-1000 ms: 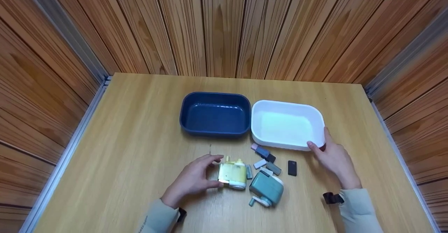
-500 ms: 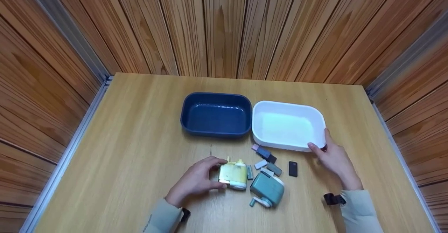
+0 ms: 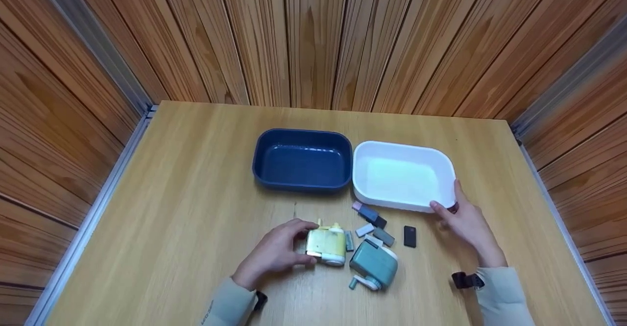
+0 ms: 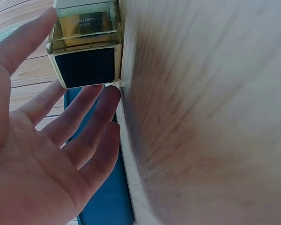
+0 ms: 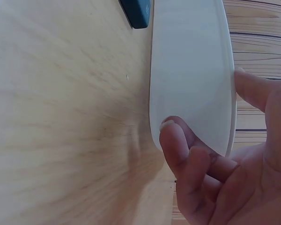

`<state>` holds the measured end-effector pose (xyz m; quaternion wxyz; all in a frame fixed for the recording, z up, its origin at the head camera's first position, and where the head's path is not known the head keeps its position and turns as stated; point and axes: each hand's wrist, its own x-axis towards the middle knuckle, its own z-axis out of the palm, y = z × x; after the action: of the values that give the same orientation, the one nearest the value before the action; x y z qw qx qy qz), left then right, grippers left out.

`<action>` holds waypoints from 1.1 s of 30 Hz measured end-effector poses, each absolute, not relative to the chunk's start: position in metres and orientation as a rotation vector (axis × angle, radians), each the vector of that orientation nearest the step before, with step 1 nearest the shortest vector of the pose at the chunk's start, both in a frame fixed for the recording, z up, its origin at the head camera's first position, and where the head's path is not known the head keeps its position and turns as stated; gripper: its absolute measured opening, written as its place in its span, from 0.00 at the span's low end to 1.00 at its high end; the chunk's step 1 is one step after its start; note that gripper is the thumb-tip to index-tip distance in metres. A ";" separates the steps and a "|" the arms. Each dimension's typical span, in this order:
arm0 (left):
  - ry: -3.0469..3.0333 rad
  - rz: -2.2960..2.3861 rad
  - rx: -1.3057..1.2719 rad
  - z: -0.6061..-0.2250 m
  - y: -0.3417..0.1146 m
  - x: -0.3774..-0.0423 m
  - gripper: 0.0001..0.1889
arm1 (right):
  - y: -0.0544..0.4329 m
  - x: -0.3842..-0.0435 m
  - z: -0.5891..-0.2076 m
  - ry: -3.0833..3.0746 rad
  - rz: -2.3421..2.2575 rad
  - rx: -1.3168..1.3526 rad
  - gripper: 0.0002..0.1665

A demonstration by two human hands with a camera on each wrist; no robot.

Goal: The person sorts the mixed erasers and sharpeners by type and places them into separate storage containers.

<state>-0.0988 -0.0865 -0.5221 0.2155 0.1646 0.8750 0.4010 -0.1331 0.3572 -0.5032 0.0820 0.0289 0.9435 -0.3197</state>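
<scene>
My left hand has its thumb and index finger on two sides of a yellow hand-crank pencil sharpener. In the left wrist view the sharpener's dark end panel faces the palm, and the other fingers stretch below it. My right hand holds the near right corner of a white plastic bin. Its thumb lies at the rim, and curled fingers touch the outer wall in the right wrist view. A teal crank sharpener lies on its side near the yellow one.
A navy bin stands against the white bin's left side. Between bins and sharpeners lie several small blocks, among them a blue one with a pink end, a grey-green one and a black one. Wood-panelled walls enclose the table.
My left hand has moved slightly right, closing its thumb and index finger in on the yellow pencil sharpener. My right hand and the bins keep their places.
</scene>
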 end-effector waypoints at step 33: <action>2.465 1.126 0.397 -0.524 -0.081 -0.098 0.39 | 0.356 -0.133 -0.505 2.631 -1.222 0.223 0.65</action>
<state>-0.0980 -0.0810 -0.5242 0.2000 0.1419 0.8819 0.4027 -0.1325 0.3560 -0.5049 0.1157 0.0760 0.8982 -0.4173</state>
